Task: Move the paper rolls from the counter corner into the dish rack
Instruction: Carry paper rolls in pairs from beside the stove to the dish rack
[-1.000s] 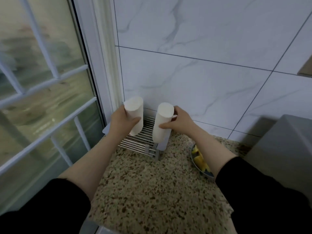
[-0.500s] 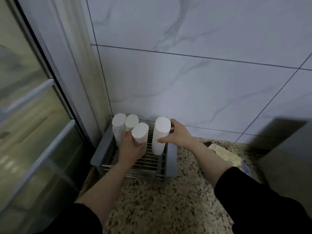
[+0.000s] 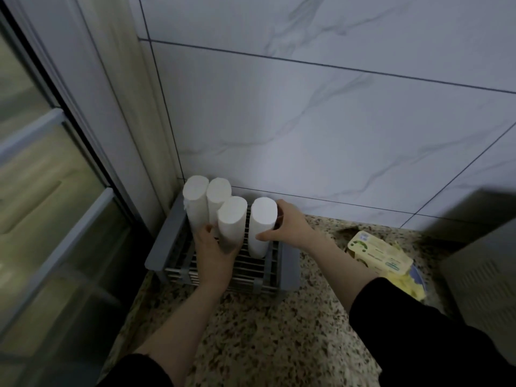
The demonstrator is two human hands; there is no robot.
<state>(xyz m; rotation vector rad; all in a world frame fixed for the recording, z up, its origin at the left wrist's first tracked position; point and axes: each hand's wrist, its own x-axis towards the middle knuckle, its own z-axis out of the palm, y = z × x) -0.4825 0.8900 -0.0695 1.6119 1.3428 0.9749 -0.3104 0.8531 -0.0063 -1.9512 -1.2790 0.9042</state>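
Note:
A grey dish rack [image 3: 290,268] with metal bars sits in the counter corner against the tiled wall. Several white paper rolls stand upright in it. Two rolls [image 3: 195,202] stand at the back left, touching each other. My left hand [image 3: 213,254] grips a third roll [image 3: 231,219] low down, in the middle of the rack. My right hand [image 3: 287,226] wraps around a fourth roll [image 3: 261,222] at the right side, which rests on the bars.
A speckled stone counter [image 3: 265,336] runs toward me. A yellow-green packet [image 3: 379,254] lies on a dish with yellow food to the right. A grey appliance [image 3: 483,277] stands at far right. A window frame [image 3: 83,152] borders the left.
Both rolls have come down from above the rack onto its bars. The view has shifted closer and to the left, so the rack now shows fully.

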